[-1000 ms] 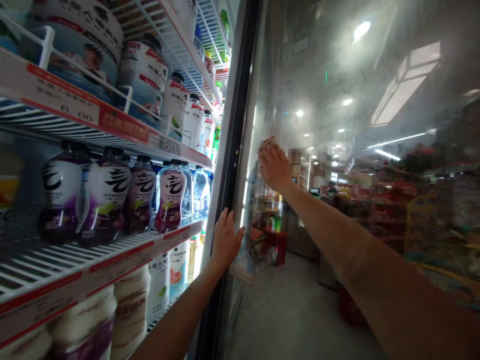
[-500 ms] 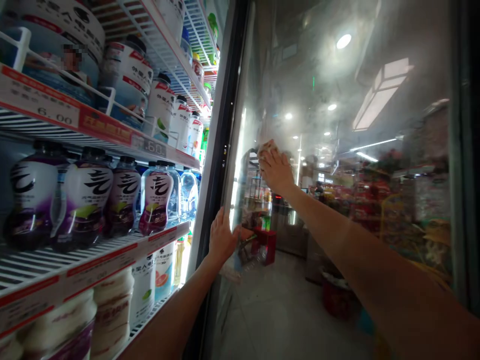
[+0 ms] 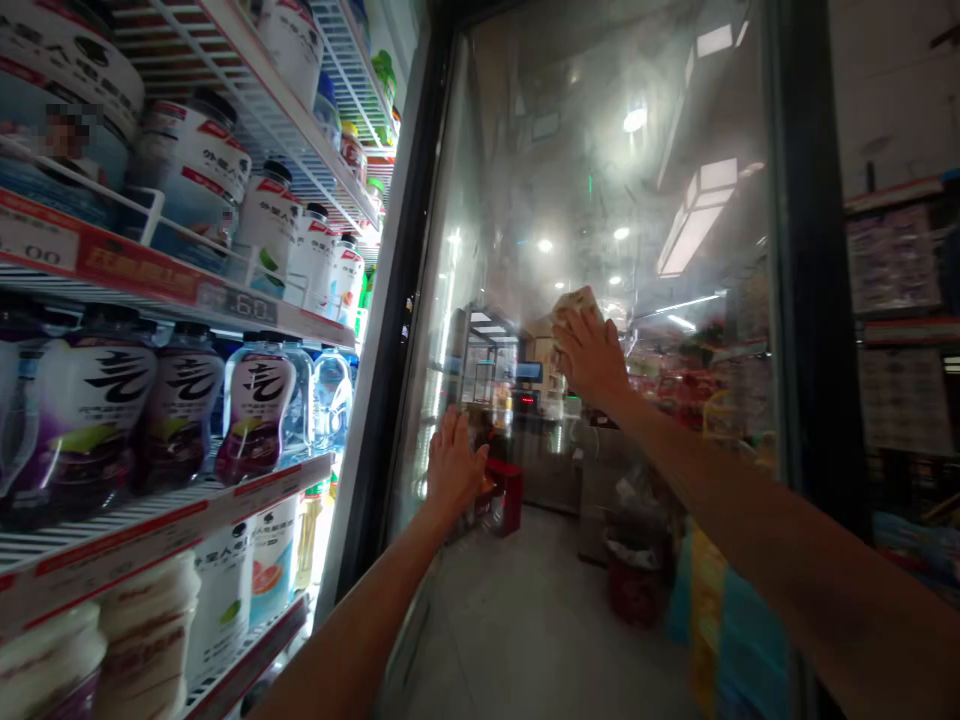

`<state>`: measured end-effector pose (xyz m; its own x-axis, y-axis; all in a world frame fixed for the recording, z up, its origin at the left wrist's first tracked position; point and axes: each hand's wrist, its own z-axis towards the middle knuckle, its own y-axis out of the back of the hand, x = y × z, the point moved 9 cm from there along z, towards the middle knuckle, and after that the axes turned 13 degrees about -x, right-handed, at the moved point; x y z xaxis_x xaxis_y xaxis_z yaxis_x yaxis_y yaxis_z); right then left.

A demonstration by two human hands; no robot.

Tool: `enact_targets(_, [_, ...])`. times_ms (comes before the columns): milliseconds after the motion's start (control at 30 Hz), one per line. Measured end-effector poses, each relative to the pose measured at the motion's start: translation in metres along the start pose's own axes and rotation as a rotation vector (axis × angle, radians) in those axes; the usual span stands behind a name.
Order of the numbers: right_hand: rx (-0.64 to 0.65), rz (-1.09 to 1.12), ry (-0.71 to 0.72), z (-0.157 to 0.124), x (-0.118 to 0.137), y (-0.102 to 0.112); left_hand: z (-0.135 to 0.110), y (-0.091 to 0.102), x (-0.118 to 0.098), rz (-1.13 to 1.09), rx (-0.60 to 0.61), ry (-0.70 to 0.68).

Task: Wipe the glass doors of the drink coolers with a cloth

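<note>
A light-coloured cloth (image 3: 579,300) lies between my right hand (image 3: 592,355) and the glass door (image 3: 525,250) of a drinks fridge. The fingers of that hand press it flat against the pane, a little right of the pane's middle. Lower and further left, my left hand (image 3: 455,465) rests on the glass near the dark door frame (image 3: 397,340). Its fingers are stretched out and hold nothing. A whitish haze and reflected lights show on the upper part of the pane.
On the left, wire shelves carry purple-labelled bottles (image 3: 255,410), white-labelled bottles (image 3: 270,225) and cream-coloured tubs (image 3: 146,630). A price rail (image 3: 240,303) runs along a shelf edge. Through the glass appear a red bin (image 3: 634,590) and a red box (image 3: 506,495). Shop racks (image 3: 900,330) stand at right.
My right hand has moved right across the pane with the cloth. My left hand stays low on the glass. The view has turned right, bringing the door's far edge and racks into sight.
</note>
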<state>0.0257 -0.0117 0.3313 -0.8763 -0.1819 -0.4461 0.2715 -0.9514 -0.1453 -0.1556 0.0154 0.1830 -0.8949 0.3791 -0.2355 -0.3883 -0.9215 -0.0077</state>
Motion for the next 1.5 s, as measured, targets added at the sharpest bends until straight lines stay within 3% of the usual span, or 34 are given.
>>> enact_targets(67, [0.023,0.012,0.070,-0.026,0.007,0.008,-0.002,-0.002,-0.011,-0.009,-0.008,-0.024])
enact_targets(167, [0.115,0.159,0.422,-0.092,0.055,0.014,-0.006,-0.006,-0.029,-0.027,-0.021,-0.071])
enact_targets(233, [0.153,0.226,0.584,-0.116,0.065,0.021,-0.008,-0.009,-0.041,-0.034,-0.024,-0.096])
enact_targets(300, [0.134,0.160,0.498,-0.097,0.035,0.028,-0.009,-0.011,-0.052,-0.037,-0.022,-0.113])
enact_targets(400, [0.061,-0.036,0.162,-0.046,-0.039,0.043,-0.012,-0.015,-0.070,-0.046,-0.007,-0.151])
enact_targets(467, [0.050,-0.075,0.070,-0.043,-0.059,0.051,-0.016,-0.017,-0.083,-0.053,0.006,-0.187])
enact_targets(533, [0.078,-0.014,0.156,-0.070,-0.042,0.055,-0.020,-0.019,-0.095,-0.059,0.023,-0.214])
enact_targets(667, [0.224,0.216,0.516,-0.144,0.021,0.059,-0.031,-0.022,-0.114,-0.082,0.046,-0.237])
enact_targets(733, [0.231,0.177,0.452,-0.137,0.008,0.062,-0.035,-0.023,-0.120,-0.082,0.054,-0.236])
enact_targets(833, [0.141,-0.027,0.121,-0.097,-0.050,0.074,-0.045,-0.025,-0.128,-0.071,0.076,-0.237])
enact_targets(900, [0.096,-0.104,0.020,-0.097,-0.069,0.084,-0.053,-0.026,-0.134,-0.071,0.096,-0.254])
enact_targets(967, [0.099,-0.069,0.128,-0.127,-0.050,0.090,-0.063,-0.027,-0.140,-0.078,0.114,-0.277])
enact_targets(1033, [0.152,0.056,0.374,-0.173,-0.011,0.094,-0.072,-0.028,-0.146,-0.087,0.126,-0.302])
enact_targets(1100, [0.206,0.148,0.533,-0.207,0.009,0.099,-0.079,-0.029,-0.152,-0.095,0.133,-0.323])
enact_targets(1167, [0.205,0.101,0.447,-0.198,-0.010,0.101,-0.085,-0.031,-0.158,-0.101,0.142,-0.337])
enact_targets(1267, [0.120,-0.097,0.052,-0.150,-0.082,0.109,-0.093,-0.034,-0.166,-0.116,0.159,-0.350])
enact_targets(1333, [0.093,-0.155,-0.108,-0.143,-0.105,0.114,-0.100,-0.035,-0.170,-0.129,0.171,-0.357])
enact_targets(1400, [0.115,-0.140,-0.117,-0.167,-0.092,0.116,-0.108,-0.037,-0.172,-0.140,0.184,-0.363])
enact_targets(1500, [0.203,-0.018,0.070,-0.233,-0.033,0.114,-0.120,-0.040,-0.174,-0.153,0.193,-0.370])
